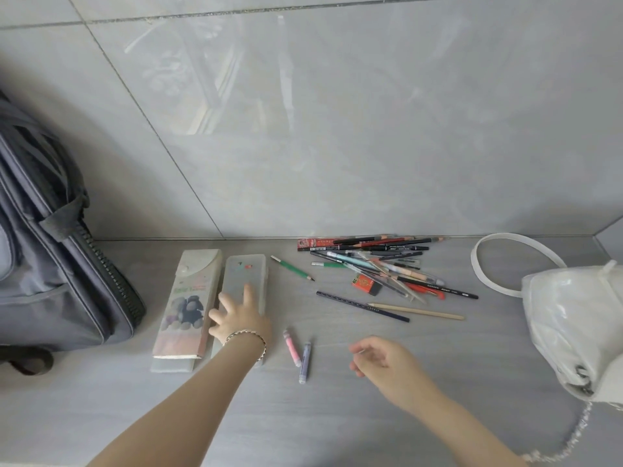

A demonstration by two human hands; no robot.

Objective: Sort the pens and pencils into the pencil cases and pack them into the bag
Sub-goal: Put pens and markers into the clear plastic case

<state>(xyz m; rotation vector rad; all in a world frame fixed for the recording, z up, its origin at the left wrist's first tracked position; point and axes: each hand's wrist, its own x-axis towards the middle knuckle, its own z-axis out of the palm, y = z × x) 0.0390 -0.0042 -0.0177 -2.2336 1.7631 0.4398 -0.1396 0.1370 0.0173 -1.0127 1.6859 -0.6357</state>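
Two pencil cases lie side by side, both closed: a picture-printed one (188, 298) and a frosted translucent one (244, 274). My left hand (237, 318) rests on the frosted case with fingers spread. My right hand (384, 362) hovers over the bare surface, fingers loosely curled, holding nothing. A heap of pens and pencils (381, 264) lies beyond it, with a red eraser (365, 284). A green pencil (291, 267), a dark blue pencil (362, 305) and a wooden pencil (416, 311) lie apart. A pink crayon (292, 347) and a purple crayon (304, 362) lie between my hands.
A grey backpack (50, 264) stands at the left against the tiled wall. A white handbag (573, 325) with a strap and a chain sits at the right edge.
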